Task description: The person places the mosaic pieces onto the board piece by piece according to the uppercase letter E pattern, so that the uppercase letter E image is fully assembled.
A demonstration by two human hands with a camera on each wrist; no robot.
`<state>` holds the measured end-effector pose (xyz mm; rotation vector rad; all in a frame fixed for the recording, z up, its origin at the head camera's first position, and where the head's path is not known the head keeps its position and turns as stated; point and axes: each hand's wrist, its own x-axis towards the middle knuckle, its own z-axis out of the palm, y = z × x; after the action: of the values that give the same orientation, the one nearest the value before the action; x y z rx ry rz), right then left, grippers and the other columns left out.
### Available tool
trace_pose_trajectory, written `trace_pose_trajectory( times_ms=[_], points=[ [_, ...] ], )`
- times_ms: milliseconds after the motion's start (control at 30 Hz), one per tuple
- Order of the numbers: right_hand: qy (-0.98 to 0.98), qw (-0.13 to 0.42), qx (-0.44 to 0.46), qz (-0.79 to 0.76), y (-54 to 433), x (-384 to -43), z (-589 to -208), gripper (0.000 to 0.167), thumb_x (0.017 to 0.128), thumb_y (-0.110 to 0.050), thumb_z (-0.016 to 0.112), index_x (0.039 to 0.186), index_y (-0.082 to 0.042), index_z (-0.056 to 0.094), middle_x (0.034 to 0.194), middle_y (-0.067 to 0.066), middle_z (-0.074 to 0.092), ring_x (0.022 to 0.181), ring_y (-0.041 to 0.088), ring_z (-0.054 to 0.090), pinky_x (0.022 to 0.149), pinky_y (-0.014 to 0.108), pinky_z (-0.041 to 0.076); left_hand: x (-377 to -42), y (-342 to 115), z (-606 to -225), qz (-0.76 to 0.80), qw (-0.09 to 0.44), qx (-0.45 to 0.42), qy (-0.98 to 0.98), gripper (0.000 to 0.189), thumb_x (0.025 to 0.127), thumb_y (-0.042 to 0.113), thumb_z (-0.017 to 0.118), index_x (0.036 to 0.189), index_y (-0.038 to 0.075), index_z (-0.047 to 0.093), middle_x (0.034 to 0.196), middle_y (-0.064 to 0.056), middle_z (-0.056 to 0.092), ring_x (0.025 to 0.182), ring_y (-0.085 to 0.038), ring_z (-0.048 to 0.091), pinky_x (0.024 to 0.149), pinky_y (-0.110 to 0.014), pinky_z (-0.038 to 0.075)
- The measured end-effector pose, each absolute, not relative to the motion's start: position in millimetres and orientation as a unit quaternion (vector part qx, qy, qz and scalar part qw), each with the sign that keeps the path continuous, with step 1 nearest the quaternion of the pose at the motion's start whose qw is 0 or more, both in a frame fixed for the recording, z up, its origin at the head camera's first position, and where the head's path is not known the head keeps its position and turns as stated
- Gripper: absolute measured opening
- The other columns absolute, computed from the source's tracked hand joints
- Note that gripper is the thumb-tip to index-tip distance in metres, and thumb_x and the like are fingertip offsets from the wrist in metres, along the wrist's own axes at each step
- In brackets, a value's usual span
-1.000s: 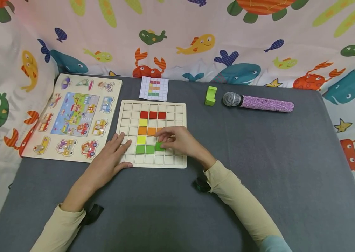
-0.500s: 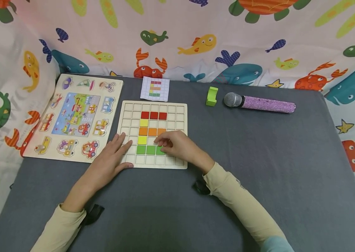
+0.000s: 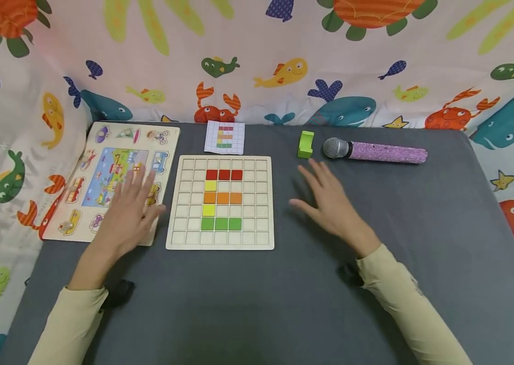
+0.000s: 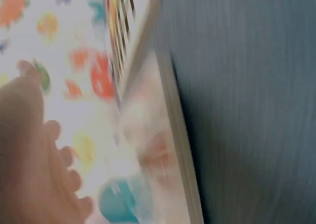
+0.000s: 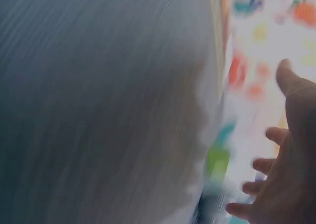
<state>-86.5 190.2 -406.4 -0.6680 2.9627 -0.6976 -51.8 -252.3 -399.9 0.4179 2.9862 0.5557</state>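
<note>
Midway across the table lies a wooden grid board [image 3: 257, 213] with coloured square tiles in its cells. A row of red tiles [image 3: 224, 175] is at the top, orange tiles [image 3: 223, 198] in the middle, green tiles [image 3: 221, 224] lower down, and single yellow tiles [image 3: 209, 210] between the rows on the left side. My left hand [image 3: 124, 218] is spread over the vehicle puzzle board [image 3: 79, 230], hiding part of its pieces. To the right of the grid board, my right hand [image 3: 330, 205] has its fingers spread and holds nothing.
Behind the grid board lies a paper pattern card [image 3: 236, 138] with a matching coloured figure. A green block [image 3: 305, 144] and a microphone with a glittery pink handle [image 3: 387, 153] lie at the back right. A sea-animal curtain [image 3: 257, 45] borders the table.
My right hand has left the green tile in the grid and moved right, fingers opening out. My left hand has lifted off the grid board's left edge and shifted left over the puzzle.
</note>
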Motion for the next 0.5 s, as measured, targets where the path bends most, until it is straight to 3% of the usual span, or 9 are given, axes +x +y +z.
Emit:
trace_pose_trajectory(
  times_ms=[100,267,500],
  points=[
    [0.972,0.0,-0.153,-0.176,249.6,-85.1,-409.3,0.082,0.094,-0.055,0.056,0.157,-0.013,0.023,0.163,0.018,0.01,0.148,0.043,0.004,0.115,0.064,0.01,-67.5,-280.3,-402.7,0.158,0.022,0.112,0.981,0.08,0.101,0.05,0.043,0.158,0.011,0.003,0.164,-0.012,-0.007,0.148,-0.029,-0.017,0.117,-0.057,-0.008],
    [0.988,0.041,-0.066,-0.131,329.0,-76.9,-409.0,0.087,0.096,-0.061,0.046,0.159,-0.012,0.009,0.163,0.019,-0.003,0.147,0.044,-0.01,0.114,0.065,-0.005,-83.3,-316.5,-409.5,0.138,0.03,0.091,0.986,0.083,0.1,0.059,0.035,0.158,0.009,0.001,0.162,-0.014,-0.011,0.147,-0.035,-0.016,0.115,-0.058,-0.012],
    [0.99,0.072,-0.03,-0.118,364.3,-72.7,-408.8,0.091,0.097,-0.063,0.042,0.158,-0.01,-0.001,0.162,0.02,-0.012,0.145,0.045,-0.016,0.113,0.063,-0.011,-86.9,-332.5,-406.6,0.134,0.034,0.082,0.987,0.083,0.099,0.059,0.034,0.158,0.011,0.0,0.162,-0.012,-0.013,0.147,-0.038,-0.014,0.115,-0.06,-0.011]
  ],
)
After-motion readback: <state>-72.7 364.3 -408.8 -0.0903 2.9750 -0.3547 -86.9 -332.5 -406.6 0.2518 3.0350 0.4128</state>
